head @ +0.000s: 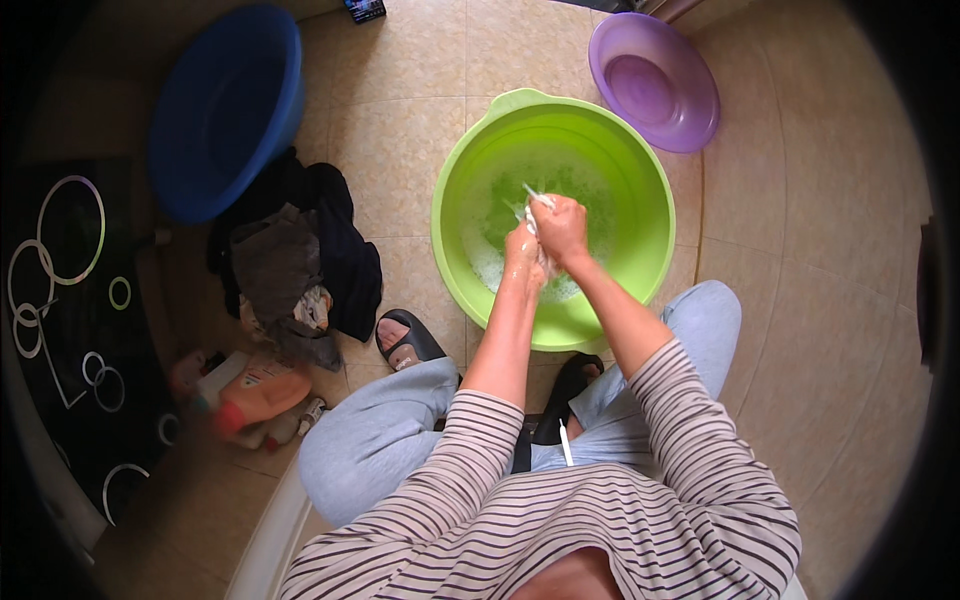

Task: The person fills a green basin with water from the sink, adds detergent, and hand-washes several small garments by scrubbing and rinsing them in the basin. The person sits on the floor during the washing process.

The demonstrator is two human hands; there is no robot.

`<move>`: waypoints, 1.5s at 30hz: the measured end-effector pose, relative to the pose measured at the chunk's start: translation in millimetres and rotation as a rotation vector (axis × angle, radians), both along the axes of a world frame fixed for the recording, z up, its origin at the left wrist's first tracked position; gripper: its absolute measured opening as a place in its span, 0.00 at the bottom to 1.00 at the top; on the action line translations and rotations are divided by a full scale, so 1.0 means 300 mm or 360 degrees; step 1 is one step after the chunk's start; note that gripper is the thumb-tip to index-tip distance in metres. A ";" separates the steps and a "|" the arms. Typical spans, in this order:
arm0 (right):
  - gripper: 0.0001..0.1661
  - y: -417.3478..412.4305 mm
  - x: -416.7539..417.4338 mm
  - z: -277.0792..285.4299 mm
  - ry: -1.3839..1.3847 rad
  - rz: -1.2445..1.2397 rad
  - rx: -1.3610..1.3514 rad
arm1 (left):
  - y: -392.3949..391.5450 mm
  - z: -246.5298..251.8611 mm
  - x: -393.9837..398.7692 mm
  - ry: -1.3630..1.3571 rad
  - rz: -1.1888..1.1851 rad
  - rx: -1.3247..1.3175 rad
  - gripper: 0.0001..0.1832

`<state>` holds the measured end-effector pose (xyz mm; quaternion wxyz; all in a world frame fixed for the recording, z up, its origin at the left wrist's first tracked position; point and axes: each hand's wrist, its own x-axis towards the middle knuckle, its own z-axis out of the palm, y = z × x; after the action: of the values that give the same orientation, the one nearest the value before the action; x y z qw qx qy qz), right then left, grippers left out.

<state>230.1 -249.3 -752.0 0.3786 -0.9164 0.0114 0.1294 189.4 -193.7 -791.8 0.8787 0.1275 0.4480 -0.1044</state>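
Note:
Both hands are over a lime-green plastic basin (444,217) holding sudsy water (487,184). Close together, my left hand (520,244) and my right hand (562,225) grip a wet white cloth (531,219). The right hand sits slightly higher in the picture than the left. Most of the cloth is hidden inside the fingers, and thin white streaks, apparently splashing water, show beside it. White foam (487,266) gathers along the basin's left inner side. What lies under the water cannot be made out.
A purple basin (694,97) stands behind at right, a large blue basin (289,90) at left. Dark clothes (349,262) lie heaped on the tiled floor (397,150). Near my left knee lie an orange bottle (266,386) and other bottles. My sandalled feet flank the green basin's front.

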 end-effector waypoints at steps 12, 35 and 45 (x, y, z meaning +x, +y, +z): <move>0.23 -0.153 -0.058 -0.249 0.0223 0.0752 -0.0490 | 0.084 -0.314 -0.070 -0.0063 0.0276 0.0245 0.38; 0.23 -0.028 0.035 -0.071 -0.0012 -0.0036 -0.0043 | -0.037 -0.079 -0.014 -0.0057 0.0151 -0.0005 0.14; 0.22 -0.302 -0.053 -0.376 0.0031 0.0802 -0.0478 | -0.011 0.022 -0.003 0.0334 -0.0105 0.0935 0.41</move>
<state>214.2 -339.9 -864.8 0.1946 -0.9348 -0.1939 0.2249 188.6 -196.8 -785.3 0.7493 0.3791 0.5428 -0.0115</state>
